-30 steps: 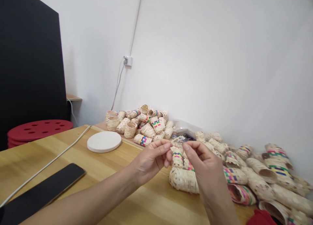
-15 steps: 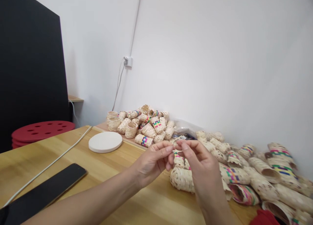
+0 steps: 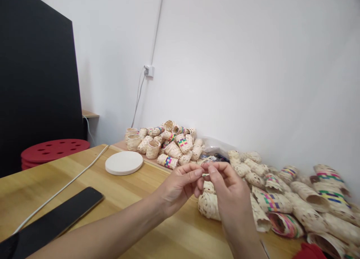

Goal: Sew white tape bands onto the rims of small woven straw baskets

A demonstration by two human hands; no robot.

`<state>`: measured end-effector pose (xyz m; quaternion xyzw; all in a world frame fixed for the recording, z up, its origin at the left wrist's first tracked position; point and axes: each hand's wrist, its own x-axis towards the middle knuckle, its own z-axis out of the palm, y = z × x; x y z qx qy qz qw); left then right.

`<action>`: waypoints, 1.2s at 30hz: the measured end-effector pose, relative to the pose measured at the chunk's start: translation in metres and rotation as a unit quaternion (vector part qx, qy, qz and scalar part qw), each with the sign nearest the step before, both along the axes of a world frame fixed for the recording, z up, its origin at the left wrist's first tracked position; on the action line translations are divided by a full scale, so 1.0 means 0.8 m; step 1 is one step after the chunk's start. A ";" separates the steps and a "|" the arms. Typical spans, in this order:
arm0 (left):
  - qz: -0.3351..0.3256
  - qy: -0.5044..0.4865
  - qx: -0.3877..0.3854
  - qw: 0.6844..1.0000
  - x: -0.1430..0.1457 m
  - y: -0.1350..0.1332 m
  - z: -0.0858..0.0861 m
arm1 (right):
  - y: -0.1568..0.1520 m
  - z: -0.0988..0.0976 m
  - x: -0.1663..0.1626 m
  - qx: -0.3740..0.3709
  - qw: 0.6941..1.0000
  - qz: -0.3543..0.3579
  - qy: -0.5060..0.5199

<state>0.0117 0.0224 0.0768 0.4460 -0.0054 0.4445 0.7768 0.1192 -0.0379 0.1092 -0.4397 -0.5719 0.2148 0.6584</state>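
My left hand (image 3: 178, 187) and my right hand (image 3: 230, 193) meet fingertip to fingertip over the wooden table (image 3: 132, 199). Both pinch something small and thin between thumb and forefinger; I cannot make out what it is. Just behind and below the hands lies a plain woven basket (image 3: 208, 205) on its side. More small woven baskets with coloured bands (image 3: 271, 201) spread out to the right.
A heap of small woven baskets (image 3: 168, 142) sits at the back by the wall. A white round disc (image 3: 124, 163), a white cable (image 3: 64, 185) and a black phone (image 3: 56, 221) lie on the left. Red perforated stools (image 3: 54, 151) stand beyond the table edge.
The hands have stayed pinched together and drifted slightly; the view has shifted a little left, so things sit further right in the picture.
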 end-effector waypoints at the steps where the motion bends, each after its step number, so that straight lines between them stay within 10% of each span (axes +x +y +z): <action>1: 0.002 0.000 -0.001 1.000 0.000 0.000 0.000 | 0.000 0.000 -0.001 0.003 1.000 0.001 0.002; 36: 0.019 0.011 -0.005 1.000 0.001 -0.002 0.003 | -0.004 0.003 -0.008 -0.007 0.999 -0.043 0.008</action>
